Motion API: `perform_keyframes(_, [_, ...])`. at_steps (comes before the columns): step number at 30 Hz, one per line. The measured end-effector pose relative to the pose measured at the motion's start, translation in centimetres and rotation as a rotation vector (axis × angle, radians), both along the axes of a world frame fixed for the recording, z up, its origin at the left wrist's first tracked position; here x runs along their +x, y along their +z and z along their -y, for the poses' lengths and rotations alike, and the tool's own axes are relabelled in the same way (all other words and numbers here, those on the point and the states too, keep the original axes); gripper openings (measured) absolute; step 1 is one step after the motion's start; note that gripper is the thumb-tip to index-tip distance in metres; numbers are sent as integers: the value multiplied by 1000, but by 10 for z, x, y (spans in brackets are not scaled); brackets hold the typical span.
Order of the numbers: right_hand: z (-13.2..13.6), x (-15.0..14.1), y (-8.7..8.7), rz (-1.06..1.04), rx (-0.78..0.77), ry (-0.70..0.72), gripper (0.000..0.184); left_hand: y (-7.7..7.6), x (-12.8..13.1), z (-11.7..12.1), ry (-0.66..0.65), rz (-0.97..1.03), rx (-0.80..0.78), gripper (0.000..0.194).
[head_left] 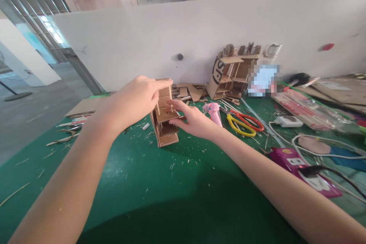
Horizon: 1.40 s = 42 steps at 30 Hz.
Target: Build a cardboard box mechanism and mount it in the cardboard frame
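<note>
A small cardboard shelf (168, 140) with stepped tiers and thin wooden stick posts stands on the green table in front of me. My left hand (137, 97) is at its upper left, index finger stretched along the top edge and the other fingers curled behind the side panel. From the right, my right hand (194, 120) grips the middle tier, with the thumb below and the fingers near a stick post. Parts of the shelf's left side are hidden behind my left hand.
A larger cardboard shelf (219, 80) stands at the white partition (137, 42). To the right are a pink glue gun (214, 113), scissors (243, 124), a lit phone (263, 80) and a purple power strip (303, 171) with cables. Cardboard scraps (194, 91) lie at the back.
</note>
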State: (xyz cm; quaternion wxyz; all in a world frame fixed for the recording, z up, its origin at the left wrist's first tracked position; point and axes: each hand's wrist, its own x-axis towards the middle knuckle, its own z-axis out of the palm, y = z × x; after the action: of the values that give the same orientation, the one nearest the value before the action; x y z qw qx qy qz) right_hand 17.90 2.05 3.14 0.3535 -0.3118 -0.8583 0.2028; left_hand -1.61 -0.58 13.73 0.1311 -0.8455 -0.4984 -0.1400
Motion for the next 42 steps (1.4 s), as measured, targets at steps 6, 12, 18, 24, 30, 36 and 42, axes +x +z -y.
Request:
perform_keyframes(6, [1, -1, 1, -2, -46, -23, 52, 2, 2, 2, 44, -25, -7, 47])
perform_keyframes(12, [4, -1, 3, -15, -66, -2, 54, -2, 0, 2, 32, -21, 18, 49])
perform_keyframes(18, [1, 1, 4, 5, -30, 6, 53, -1, -1, 3, 37, -3, 2, 50])
perform_keyframes(24, [0, 3, 6, 9, -54, 10, 52, -1, 0, 1, 45, 1, -16, 50])
perform_keyframes(30, [1, 0, 6, -1, -48, 14, 52, -1, 0, 1, 13, 26, -9, 51])
perform_keyframes(36, [-1, -1, 4, 3, -39, 6, 53, -2, 0, 1, 5, 33, -3, 50])
perform_keyframes(42, [1, 3, 9, 14, -35, 40, 51, -2, -1, 0, 11, -7, -13, 48])
